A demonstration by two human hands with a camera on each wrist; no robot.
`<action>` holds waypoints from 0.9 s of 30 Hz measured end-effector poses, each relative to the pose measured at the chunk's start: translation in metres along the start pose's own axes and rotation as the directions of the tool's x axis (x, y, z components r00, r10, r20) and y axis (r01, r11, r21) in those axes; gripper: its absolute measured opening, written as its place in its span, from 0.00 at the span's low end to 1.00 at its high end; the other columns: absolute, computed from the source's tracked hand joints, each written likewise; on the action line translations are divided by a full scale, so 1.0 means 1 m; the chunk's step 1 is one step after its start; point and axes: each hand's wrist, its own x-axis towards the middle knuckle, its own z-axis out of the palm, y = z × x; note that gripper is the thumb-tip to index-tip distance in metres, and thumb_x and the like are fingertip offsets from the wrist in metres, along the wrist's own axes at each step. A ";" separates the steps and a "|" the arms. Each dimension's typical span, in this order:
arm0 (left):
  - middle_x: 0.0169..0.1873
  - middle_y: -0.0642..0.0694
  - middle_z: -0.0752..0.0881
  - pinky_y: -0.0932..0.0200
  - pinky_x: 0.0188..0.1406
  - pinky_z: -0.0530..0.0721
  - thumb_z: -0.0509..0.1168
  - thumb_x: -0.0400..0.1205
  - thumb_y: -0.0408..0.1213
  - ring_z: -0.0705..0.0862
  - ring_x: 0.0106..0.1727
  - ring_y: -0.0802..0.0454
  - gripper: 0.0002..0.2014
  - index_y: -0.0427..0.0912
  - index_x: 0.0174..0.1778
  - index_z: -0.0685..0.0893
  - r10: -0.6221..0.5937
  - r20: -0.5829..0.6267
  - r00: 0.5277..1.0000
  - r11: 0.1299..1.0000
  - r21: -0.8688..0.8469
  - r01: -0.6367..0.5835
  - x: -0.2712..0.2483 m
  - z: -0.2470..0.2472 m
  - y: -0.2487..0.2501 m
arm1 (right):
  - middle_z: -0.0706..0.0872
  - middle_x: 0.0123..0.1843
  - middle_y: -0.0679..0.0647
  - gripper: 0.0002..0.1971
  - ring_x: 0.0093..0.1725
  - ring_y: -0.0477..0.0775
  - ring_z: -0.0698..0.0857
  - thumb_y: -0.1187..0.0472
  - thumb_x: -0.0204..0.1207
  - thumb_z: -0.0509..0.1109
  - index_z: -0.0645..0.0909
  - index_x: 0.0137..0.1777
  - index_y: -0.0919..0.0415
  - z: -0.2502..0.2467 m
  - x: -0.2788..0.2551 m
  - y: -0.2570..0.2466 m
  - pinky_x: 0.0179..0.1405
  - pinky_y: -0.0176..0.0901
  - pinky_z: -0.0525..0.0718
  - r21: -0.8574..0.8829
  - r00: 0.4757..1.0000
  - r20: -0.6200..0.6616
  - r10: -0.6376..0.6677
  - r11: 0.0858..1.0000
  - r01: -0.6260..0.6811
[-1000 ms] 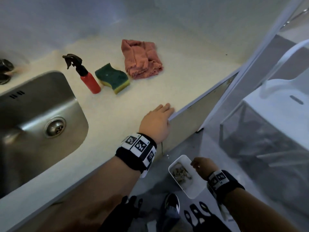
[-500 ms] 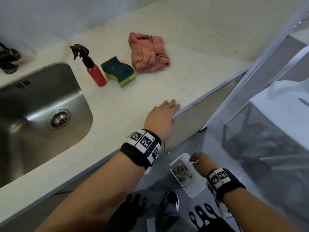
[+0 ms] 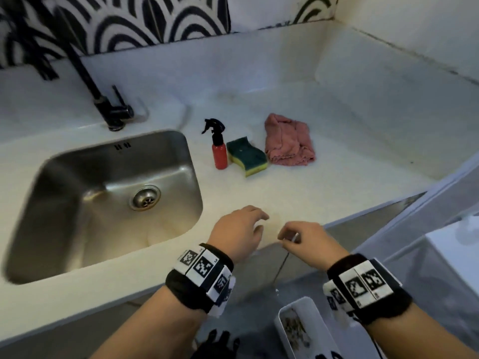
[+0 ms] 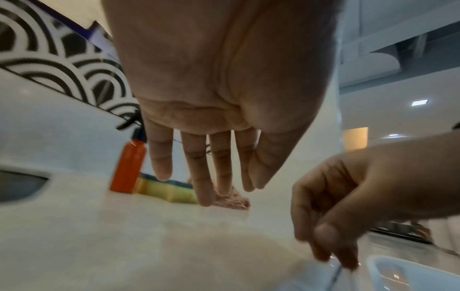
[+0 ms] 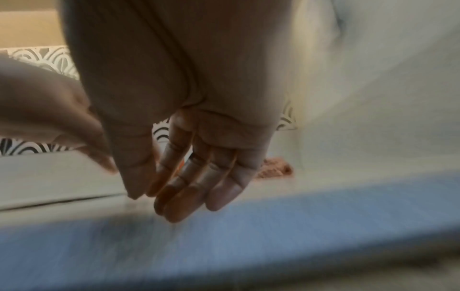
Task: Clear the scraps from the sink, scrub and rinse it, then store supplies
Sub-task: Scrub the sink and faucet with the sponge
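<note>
The steel sink [image 3: 64, 193] sits at the left of the white counter [image 3: 337, 182], with a round drain [image 3: 145, 197] and no scraps showing in it. Beside it stand a red spray bottle [image 3: 219, 154], a green-and-yellow sponge [image 3: 247, 158] and a crumpled pink cloth [image 3: 289, 145]. My left hand [image 3: 255, 224] hovers over the counter's front edge, its fingers [image 4: 204, 177] hanging straight and holding nothing. My right hand [image 3: 289, 239] is just to its right at the edge, fingers [image 5: 179, 198] loosely bent and holding nothing.
A black faucet [image 3: 103, 99] rises behind the sink against patterned tiles. A white tray [image 3: 298, 330] holding scraps lies on the floor below the counter edge. A white bin or stool [image 3: 453, 255] stands at the right. Walls close the counter at the back and right.
My right hand let go of the white tray low down and rose to the counter edge. My left hand lifted off the counter corner. The head view swung up toward the sink.
</note>
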 end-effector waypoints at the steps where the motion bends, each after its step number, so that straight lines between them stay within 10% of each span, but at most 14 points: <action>1: 0.69 0.58 0.77 0.56 0.63 0.77 0.58 0.84 0.43 0.78 0.67 0.55 0.16 0.55 0.67 0.78 -0.023 -0.024 0.999 1.000 -0.001 0.023 -0.006 -0.009 -0.010 | 0.84 0.44 0.43 0.03 0.39 0.42 0.80 0.56 0.76 0.69 0.82 0.46 0.47 -0.009 0.008 -0.013 0.44 0.37 0.78 -0.014 1.000 -0.020 -0.019 1.000 0.019; 8: 0.67 0.62 0.77 0.58 0.64 0.78 0.57 0.84 0.43 0.78 0.67 0.60 0.15 0.58 0.65 0.79 -0.155 -0.159 0.975 0.987 -0.057 0.148 -0.025 -0.064 -0.086 | 0.80 0.55 0.51 0.08 0.53 0.52 0.81 0.56 0.74 0.71 0.83 0.53 0.50 -0.036 0.100 -0.075 0.51 0.41 0.75 -0.128 0.969 -0.233 -0.079 0.991 0.049; 16: 0.64 0.62 0.78 0.60 0.61 0.78 0.58 0.84 0.42 0.78 0.66 0.59 0.14 0.59 0.64 0.79 -0.225 -0.171 0.959 0.974 -0.051 0.219 -0.025 -0.104 -0.174 | 0.63 0.79 0.61 0.35 0.76 0.64 0.68 0.52 0.72 0.72 0.64 0.78 0.51 -0.024 0.195 -0.094 0.75 0.55 0.69 -0.244 0.955 -0.245 0.165 0.943 -0.225; 22: 0.64 0.60 0.80 0.56 0.62 0.79 0.59 0.83 0.43 0.80 0.64 0.57 0.13 0.59 0.62 0.81 -0.289 -0.163 0.943 0.956 -0.093 0.277 -0.014 -0.119 -0.235 | 0.83 0.55 0.58 0.32 0.51 0.65 0.84 0.44 0.62 0.69 0.67 0.68 0.46 -0.018 0.222 -0.090 0.53 0.58 0.85 -0.198 0.897 -0.337 0.286 0.910 -0.365; 27: 0.58 0.55 0.84 0.54 0.56 0.82 0.62 0.82 0.43 0.84 0.53 0.54 0.12 0.58 0.59 0.82 -0.305 -0.158 0.939 0.946 -0.163 0.280 -0.006 -0.131 -0.270 | 0.85 0.55 0.59 0.31 0.54 0.63 0.84 0.41 0.66 0.75 0.75 0.64 0.58 -0.040 0.189 -0.136 0.46 0.46 0.80 -0.053 0.758 -0.599 0.258 0.932 -0.359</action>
